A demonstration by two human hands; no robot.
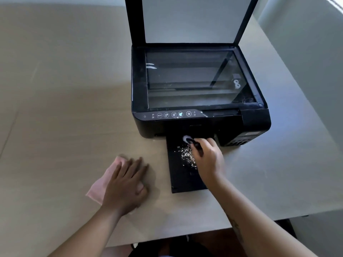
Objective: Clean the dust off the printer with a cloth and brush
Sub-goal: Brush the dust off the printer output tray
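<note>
Task mid-way, by the look of it: pale dust crumbs (186,156) sit on the black output tray (182,180) of the black flatbed printer (200,115), centre frame, lid up. Right hand (207,158) grips a small dark-handled brush (193,143), bristles on the tray near the printer's front. Left hand (126,182) lies flat, fingers spread, pressing a pink cloth (104,180) on the pale bench (65,108), lower left. Scanner glass looks hazy; wiping likely remains.
</note>
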